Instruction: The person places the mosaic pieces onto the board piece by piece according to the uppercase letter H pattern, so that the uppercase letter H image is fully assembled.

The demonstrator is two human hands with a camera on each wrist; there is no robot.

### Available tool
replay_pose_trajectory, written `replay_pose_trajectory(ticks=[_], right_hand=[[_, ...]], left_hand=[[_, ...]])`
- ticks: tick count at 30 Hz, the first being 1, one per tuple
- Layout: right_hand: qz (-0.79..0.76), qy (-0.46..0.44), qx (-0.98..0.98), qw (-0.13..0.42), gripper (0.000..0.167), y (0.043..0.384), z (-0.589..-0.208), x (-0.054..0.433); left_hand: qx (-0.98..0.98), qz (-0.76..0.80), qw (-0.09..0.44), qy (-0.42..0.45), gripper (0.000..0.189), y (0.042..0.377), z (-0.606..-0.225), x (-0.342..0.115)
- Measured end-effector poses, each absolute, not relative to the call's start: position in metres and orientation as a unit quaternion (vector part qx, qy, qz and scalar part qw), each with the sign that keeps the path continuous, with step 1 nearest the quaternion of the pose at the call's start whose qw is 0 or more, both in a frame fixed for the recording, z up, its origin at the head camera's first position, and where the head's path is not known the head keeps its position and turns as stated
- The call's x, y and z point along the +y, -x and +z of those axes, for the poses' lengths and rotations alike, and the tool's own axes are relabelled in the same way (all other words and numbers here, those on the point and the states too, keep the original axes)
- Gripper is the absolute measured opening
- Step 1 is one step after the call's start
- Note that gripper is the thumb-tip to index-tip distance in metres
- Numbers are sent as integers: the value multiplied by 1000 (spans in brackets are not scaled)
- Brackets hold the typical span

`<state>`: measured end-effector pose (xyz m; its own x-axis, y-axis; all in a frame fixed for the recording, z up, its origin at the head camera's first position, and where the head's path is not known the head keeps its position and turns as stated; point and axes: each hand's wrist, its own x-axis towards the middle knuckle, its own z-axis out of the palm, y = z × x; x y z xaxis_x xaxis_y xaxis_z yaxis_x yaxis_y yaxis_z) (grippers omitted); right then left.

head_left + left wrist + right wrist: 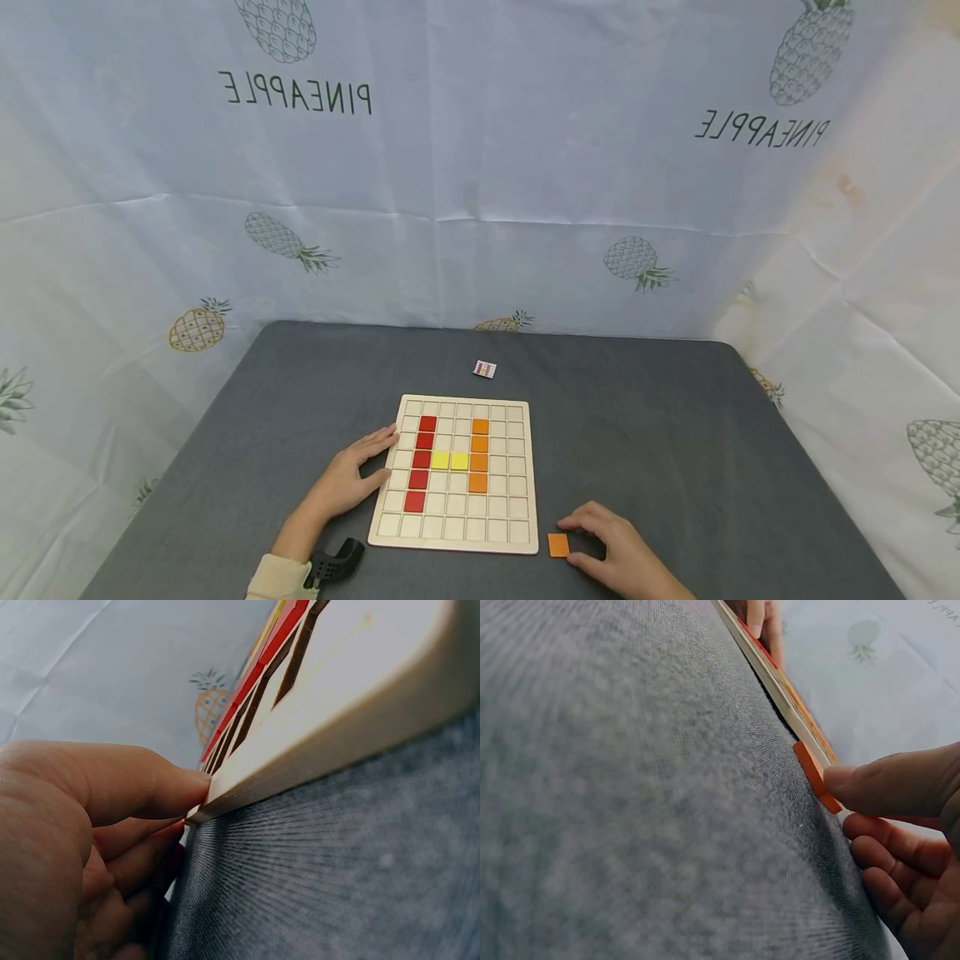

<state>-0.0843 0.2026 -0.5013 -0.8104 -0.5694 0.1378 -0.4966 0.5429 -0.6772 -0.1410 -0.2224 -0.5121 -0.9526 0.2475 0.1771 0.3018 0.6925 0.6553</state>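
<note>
A wooden grid board [454, 529] lies on the table, with a column of red tiles [420, 479], two yellow tiles [449, 461] and a column of orange tiles [478, 454] in its squares. My left hand [348, 479] rests along the board's left edge, fingers extended; the thumb [161, 784] touches that edge in the left wrist view. Off the board's lower right corner, my right hand [611, 546] has thumb and index finger at a loose orange tile [558, 545], pinching it near its right side. In the right wrist view the thumb [877, 780] overlaps this tile [810, 769].
A small printed card [484, 369] lies beyond the board on the dark grey table [637, 417]. Behind the table hangs a white curtain [480, 167] with pineapple prints. A black wrist strap [337, 562] sits by the left sleeve [281, 577].
</note>
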Motion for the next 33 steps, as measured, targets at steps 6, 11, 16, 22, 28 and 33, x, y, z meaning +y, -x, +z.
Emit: replay_pose_trajectory(ticks=[6,11,16,22,28,33], right_hand=[[-360,313,876,64,23,84,-500,203],[-356,321,876,58,18,85,-499,202],[-351,326,877,39,20,85,-499,201],[-359,311,880,17,20,88,-493,197],[-355,299,886,-6,22,95,-487,178],[-340,321,884,-17,24,103,-487,156]], left_hand=[[-918,-363,38,152,52,141,-512,-222],[-918,-363,40,153,53,141,-511,-222],[-919,-360,43,153,52,141,-511,-222],[-919,-361,41,151,52,141,-512,-222],[-920,-360,41,150,52,142,-512,-222],[-919,-361,40,150,52,141,-512,-222]])
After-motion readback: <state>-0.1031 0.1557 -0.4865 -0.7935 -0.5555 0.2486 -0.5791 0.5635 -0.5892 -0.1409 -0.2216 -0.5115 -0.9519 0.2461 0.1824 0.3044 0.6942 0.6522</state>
